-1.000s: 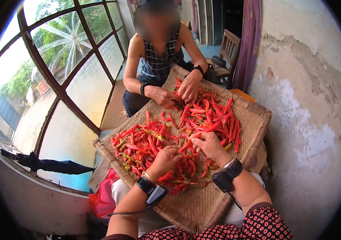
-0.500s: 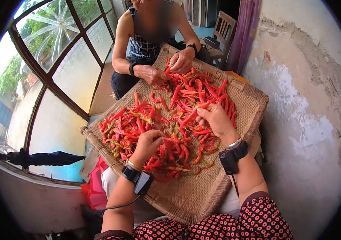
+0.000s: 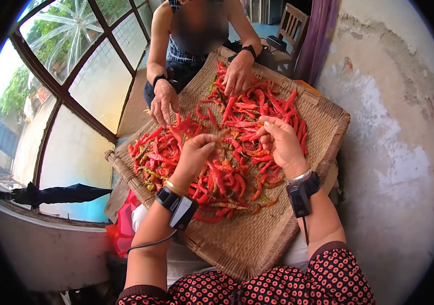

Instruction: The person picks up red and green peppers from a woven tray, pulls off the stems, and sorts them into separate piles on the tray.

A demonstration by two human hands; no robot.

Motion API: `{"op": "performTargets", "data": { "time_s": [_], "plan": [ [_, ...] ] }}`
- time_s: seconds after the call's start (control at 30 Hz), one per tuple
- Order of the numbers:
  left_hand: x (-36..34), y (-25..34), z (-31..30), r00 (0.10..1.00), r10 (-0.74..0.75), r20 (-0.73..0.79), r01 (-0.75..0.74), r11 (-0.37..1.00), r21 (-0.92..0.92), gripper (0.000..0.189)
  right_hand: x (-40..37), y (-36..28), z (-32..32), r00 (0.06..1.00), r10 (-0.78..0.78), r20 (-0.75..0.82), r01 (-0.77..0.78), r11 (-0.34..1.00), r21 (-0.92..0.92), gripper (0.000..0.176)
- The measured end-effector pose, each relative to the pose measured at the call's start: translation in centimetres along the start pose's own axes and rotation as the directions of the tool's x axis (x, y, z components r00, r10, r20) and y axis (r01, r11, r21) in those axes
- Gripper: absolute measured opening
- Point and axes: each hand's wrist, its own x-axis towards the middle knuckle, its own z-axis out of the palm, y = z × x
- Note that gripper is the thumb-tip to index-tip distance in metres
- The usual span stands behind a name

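Note:
A shallow woven tray [image 3: 242, 241] holds two heaps of red chili peppers [image 3: 222, 178], with some orange and greenish ones among them. Over the left heap, my left hand [image 3: 196, 155] is closed in a pinch; what its fingertips hold, if anything, is too small to make out. My right hand [image 3: 283, 147] is above the right heap, thumb and forefinger closed at the end of a red chili pepper [image 3: 242, 124] that points left. Both my wrists carry strapped black devices with cables.
Across the tray sits another person [image 3: 196, 48], one hand [image 3: 238, 76] on the far peppers and the other [image 3: 163, 104] over the tray's left side. A windowed wall with a folded dark umbrella [image 3: 64, 195] is at left. A wooden chair [image 3: 292, 30] and a worn plaster wall [image 3: 379, 142] are right.
My left hand has moved up and slightly right; my right hand has shifted right and slightly up. The other person's hands have parted, one moving down-left toward the left heap.

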Motion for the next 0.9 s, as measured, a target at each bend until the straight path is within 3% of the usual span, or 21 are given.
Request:
{"op": "performTargets", "data": {
  "time_s": [0.07, 0.1, 0.13, 0.17, 0.2, 0.27, 0.33, 0.4, 0.43, 0.47, 0.53, 0.57, 0.63, 0.8, 0.9],
  "plan": [
    [1.6, 1.0, 1.4, 0.987, 0.152, 0.054, -0.152, 0.988, -0.008, 0.019, 0.1, 0.2, -0.2, 1.0, 0.007, -0.03, -0.007, 1.0, -0.003, 0.021],
    [2.8, 0.2, 1.3, 0.989, 0.14, 0.055, -0.14, 0.99, -0.009, 0.019, 0.1, 0.3, -0.4, 0.999, 0.015, -0.049, -0.015, 1.0, 0.014, 0.021],
    [4.3, -0.8, 1.1, 0.936, 0.351, -0.012, -0.337, 0.906, 0.256, 0.021, 0.1, 0.3, -0.5, 0.998, 0.017, -0.063, -0.015, 0.999, 0.03, 0.021],
    [5.4, -1.9, 0.7, 0.83, 0.557, -0.017, -0.472, 0.72, 0.509, 0.023, 0.2, 0.4, -0.7, 0.998, 0.025, -0.052, -0.024, 1.0, 0.012, 0.021],
    [4.9, -1.5, 0.8, 0.83, 0.557, -0.015, -0.473, 0.719, 0.509, 0.023, 0.2, 0.3, -0.7, 0.998, 0.024, -0.053, -0.023, 1.0, 0.014, 0.021],
    [2.1, -0.5, 1.0, 0.955, 0.21, 0.208, -0.278, 0.4, 0.873, 0.025, -0.3, 0.3, -0.4, 0.997, 0.079, 0.004, -0.078, 0.995, -0.064, 0.022],
    [0.1, -1.3, 0.9, 0.961, 0.129, 0.247, -0.278, 0.454, 0.846, 0.024, -0.6, 0.6, 0.2, 0.995, 0.098, 0.023, -0.094, 0.986, -0.137, 0.022],
    [-1.2, -2.0, 0.7, 0.938, 0.078, 0.338, -0.347, 0.185, 0.919, 0.024, -0.6, 1.2, 0.7, 0.98, 0.151, 0.128, -0.062, 0.847, -0.529, 0.023],
    [-1.7, -2.4, 0.7, 0.935, 0.05, 0.35, -0.35, 0.273, 0.896, 0.026, -0.7, 1.5, 1.2, 0.972, 0.131, 0.193, 0.038, 0.727, -0.686, 0.022],
    [-2.2, -3.1, 0.6, 0.936, 0.047, 0.35, -0.349, 0.277, 0.895, 0.026, -0.2, 2.8, 0.3, 0.939, 0.084, 0.334, 0.257, 0.473, -0.843, 0.023],
    [-2.8, -4.1, 0.6, 0.881, 0.106, 0.461, -0.471, 0.12, 0.874, 0.03, -0.8, 4.0, 0.3, 0.915, 0.128, 0.383, 0.39, -0.041, -0.92, 0.027],
    [-2.7, -4.4, 0.5, 0.883, 0.045, 0.467, -0.469, 0.126, 0.874, 0.033, -0.9, 4.3, 0.2, 0.914, 0.133, 0.384, 0.392, -0.042, -0.919, 0.027],
    [-3.1, -4.4, 1.0, 0.879, 0.038, 0.475, -0.476, 0.138, 0.869, 0.034, -1.2, 4.5, 0.7, 0.885, 0.387, 0.259, 0.341, -0.162, -0.926, 0.028],
    [-3.2, -4.3, 2.1, 0.888, -0.032, 0.458, -0.45, 0.137, 0.882, 0.036, -0.7, 5.8, 0.3, 0.857, 0.406, 0.319, 0.392, -0.11, -0.913, 0.018],
    [-3.0, -4.7, 2.8, 0.838, 0.046, 0.543, -0.538, 0.228, 0.811, 0.035, -0.2, 4.5, 0.7, 0.871, 0.432, 0.233, 0.364, -0.251, -0.897, 0.014]
  ]
}}
